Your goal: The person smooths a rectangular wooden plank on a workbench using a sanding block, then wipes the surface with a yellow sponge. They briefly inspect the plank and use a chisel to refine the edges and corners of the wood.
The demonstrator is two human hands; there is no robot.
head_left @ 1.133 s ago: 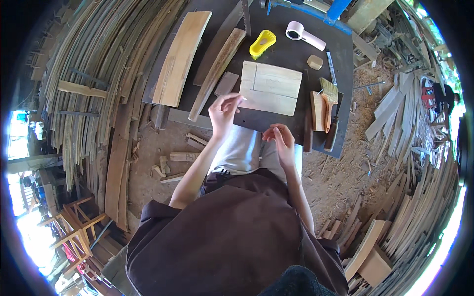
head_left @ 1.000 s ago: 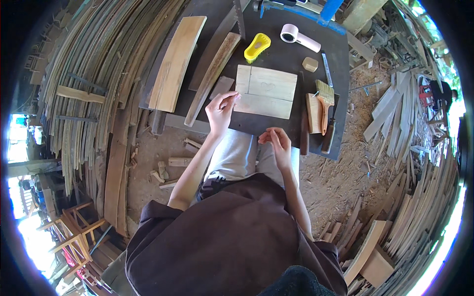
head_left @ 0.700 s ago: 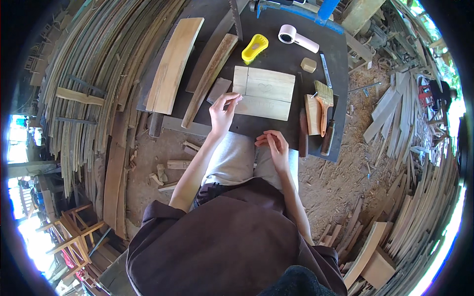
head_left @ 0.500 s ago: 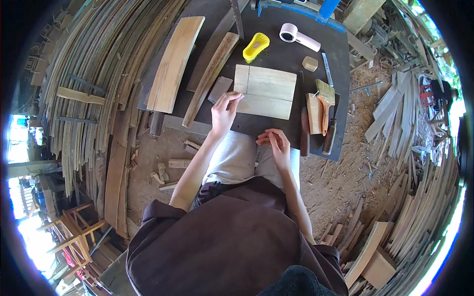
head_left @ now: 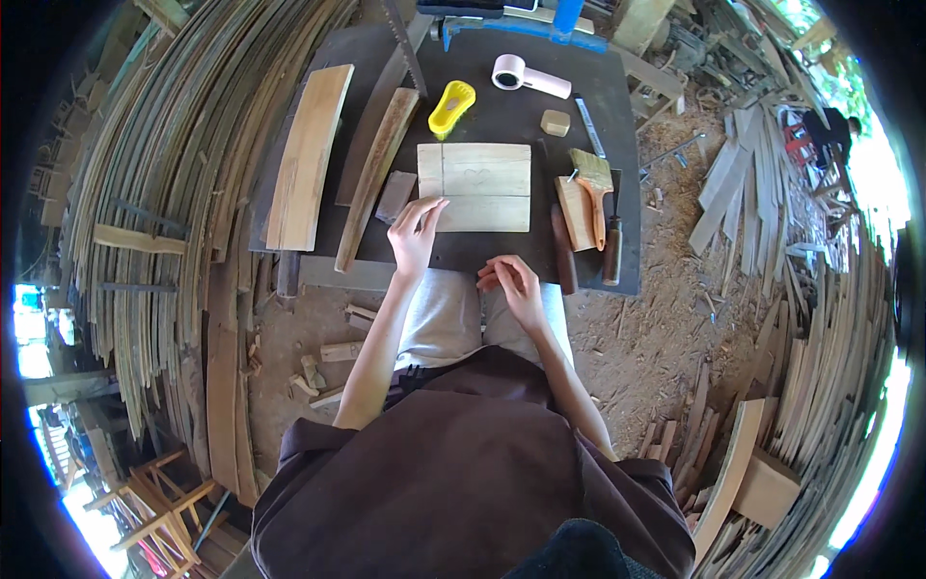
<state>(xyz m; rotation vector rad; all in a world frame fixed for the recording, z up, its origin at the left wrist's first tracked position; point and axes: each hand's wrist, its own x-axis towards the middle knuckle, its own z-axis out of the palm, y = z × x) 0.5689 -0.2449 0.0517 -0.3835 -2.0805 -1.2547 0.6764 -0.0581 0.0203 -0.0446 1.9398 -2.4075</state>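
A pale flat wooden board [head_left: 492,214] lies on the dark table in front of me, with a pencil-like line near its left side, a lengthwise line and a faint drawn outline. My left hand [head_left: 414,234] is over the board's lower left part, thumb and fingertips pinched together; whatever is between them is too small to make out. Left of the board, next to that hand, sits a small grey-brown block [head_left: 395,196]. Below the board, by the table's front edge, my right hand [head_left: 514,287] hovers with loosely bent fingers slightly apart, apparently holding nothing.
On the dark table [head_left: 453,253] lie a yellow brush [head_left: 450,108], a pale handheld fan [head_left: 531,79], a small wood block [head_left: 555,123], a paintbrush [head_left: 595,188], wooden-handled tools [head_left: 612,253], a marker [head_left: 590,128] and a plank [head_left: 312,159]. Stacked timber [head_left: 174,174] stands left.
The whole view has shifted, so the table's things appear further left. My left fingertips sit slightly further right over the board. My right hand keeps nearly the same place below it.
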